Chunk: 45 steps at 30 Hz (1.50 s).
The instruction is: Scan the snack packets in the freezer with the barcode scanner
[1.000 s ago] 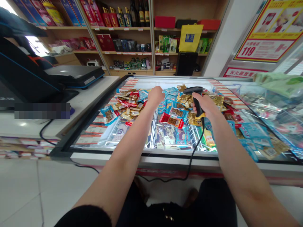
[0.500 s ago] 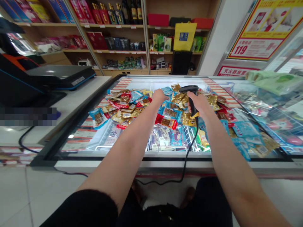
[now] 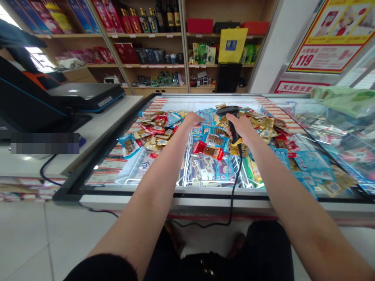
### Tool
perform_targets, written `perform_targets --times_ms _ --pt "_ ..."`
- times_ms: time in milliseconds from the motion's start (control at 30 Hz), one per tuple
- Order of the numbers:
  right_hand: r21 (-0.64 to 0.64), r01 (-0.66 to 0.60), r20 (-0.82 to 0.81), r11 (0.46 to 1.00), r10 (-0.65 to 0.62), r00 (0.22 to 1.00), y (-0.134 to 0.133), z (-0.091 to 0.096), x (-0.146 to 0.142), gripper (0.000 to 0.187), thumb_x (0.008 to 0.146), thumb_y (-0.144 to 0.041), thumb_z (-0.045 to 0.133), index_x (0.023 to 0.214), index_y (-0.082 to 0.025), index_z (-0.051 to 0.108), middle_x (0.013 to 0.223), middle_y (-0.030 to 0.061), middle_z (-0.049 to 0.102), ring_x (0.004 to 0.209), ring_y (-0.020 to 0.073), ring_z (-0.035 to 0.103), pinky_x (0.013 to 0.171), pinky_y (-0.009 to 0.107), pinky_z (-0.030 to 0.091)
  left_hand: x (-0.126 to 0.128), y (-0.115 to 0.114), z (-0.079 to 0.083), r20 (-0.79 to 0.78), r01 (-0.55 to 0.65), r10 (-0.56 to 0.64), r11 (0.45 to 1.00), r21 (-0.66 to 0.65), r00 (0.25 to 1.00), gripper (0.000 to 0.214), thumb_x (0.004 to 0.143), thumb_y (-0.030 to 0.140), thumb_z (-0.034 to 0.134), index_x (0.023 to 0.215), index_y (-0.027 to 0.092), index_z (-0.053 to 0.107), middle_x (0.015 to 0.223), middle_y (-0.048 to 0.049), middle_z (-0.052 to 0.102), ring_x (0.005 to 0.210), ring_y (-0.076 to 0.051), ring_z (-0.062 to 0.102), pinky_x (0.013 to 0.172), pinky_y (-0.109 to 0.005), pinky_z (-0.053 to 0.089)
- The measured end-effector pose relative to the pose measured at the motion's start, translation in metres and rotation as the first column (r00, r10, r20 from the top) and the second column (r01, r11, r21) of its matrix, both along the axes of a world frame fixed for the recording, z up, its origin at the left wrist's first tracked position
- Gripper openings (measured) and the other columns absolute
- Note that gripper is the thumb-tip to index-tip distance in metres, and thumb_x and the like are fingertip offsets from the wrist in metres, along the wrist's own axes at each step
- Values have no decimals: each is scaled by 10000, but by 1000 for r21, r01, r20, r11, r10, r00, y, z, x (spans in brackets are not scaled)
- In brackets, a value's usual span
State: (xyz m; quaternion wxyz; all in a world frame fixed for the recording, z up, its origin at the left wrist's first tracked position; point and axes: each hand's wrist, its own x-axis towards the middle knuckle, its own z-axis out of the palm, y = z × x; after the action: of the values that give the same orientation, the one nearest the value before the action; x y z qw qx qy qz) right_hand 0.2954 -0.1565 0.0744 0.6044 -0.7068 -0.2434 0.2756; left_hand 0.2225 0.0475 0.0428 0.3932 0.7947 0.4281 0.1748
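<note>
My right hand (image 3: 240,127) grips a black barcode scanner (image 3: 233,124) by its handle, with the scanner's head above the packets and pointing left. At the left of it, my left hand (image 3: 193,118) is closed, its fingers pinched at the edge of a blue snack packet (image 3: 208,116); the fingertips are partly hidden. Around both hands, small snack packets in gold, red and blue lie heaped on the glass top of a chest freezer (image 3: 164,201). A red packet with a brown window (image 3: 208,150) lies just in front.
The scanner's black cable (image 3: 233,195) hangs over the freezer's front edge. On the left counter stand a weighing scale (image 3: 84,95) and dark equipment. Larger blue packets (image 3: 310,160) lie at the right, near a pale green bag (image 3: 342,99). Goods fill the shelves (image 3: 152,35) behind.
The view has shifted slightly, so the scene sits further right. My left hand and the scanner in my right hand have moved a little to the left over the packets.
</note>
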Motion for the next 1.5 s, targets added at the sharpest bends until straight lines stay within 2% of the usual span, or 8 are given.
perform_targets --times_ms 100,167,333,500,700,900,1200,1500 --pt "15 -50 -19 999 50 999 5 6 -11 261 894 -340 574 690 -193 503 502 16 539 365 135 486 320 254 410 -24 -5 6 314 -42 99 982 -182 944 359 706 139 724 566 190 398 487 75 362 543 -108 563 658 -271 560" --pt "30 -83 -42 996 84 996 8 9 -18 255 904 -331 562 698 -195 497 502 9 532 361 126 480 324 246 409 -39 -8 9 449 -48 161 967 -252 879 357 713 114 710 587 189 385 504 80 357 525 -87 523 650 -278 569" --pt "25 -209 -38 978 210 977 17 19 -32 259 907 -354 565 714 -197 493 522 12 541 368 119 488 332 235 412 -62 -10 8 571 -85 258 946 -311 779 291 709 115 714 662 179 433 570 67 470 545 -67 516 653 -266 582" --pt "-47 -287 -6 957 287 958 21 27 -46 294 908 -359 551 673 -195 484 515 40 547 369 126 489 334 247 423 -68 -5 2 610 -79 259 949 -306 749 218 737 118 668 689 168 462 590 57 511 534 -57 513 616 -249 577" --pt "-83 -261 15 962 263 965 22 19 -45 339 902 -401 536 644 -183 510 509 62 556 384 134 510 345 251 438 -66 2 -2 622 -56 227 958 -282 749 209 747 126 660 684 161 464 614 51 524 547 -51 530 618 -239 578" --pt "-114 -270 19 956 274 962 20 16 -39 347 906 -428 523 655 -188 509 491 64 568 358 127 492 333 241 419 -64 5 -4 630 -71 209 969 -236 748 249 687 155 739 682 157 490 625 55 511 577 -65 540 634 -265 588" --pt "-79 -272 11 959 274 962 15 14 -42 312 912 -409 522 682 -198 507 485 43 566 358 125 488 329 235 418 -64 -1 -3 606 -52 179 974 -221 775 191 699 161 710 699 158 519 661 39 568 597 -82 576 637 -257 581" --pt "-78 -277 -1 958 277 961 14 14 -43 326 914 -398 517 656 -200 489 459 33 550 334 126 473 305 239 396 -62 1 -5 588 -71 178 977 -201 789 177 722 148 660 668 166 492 621 40 530 584 -87 568 630 -264 582"
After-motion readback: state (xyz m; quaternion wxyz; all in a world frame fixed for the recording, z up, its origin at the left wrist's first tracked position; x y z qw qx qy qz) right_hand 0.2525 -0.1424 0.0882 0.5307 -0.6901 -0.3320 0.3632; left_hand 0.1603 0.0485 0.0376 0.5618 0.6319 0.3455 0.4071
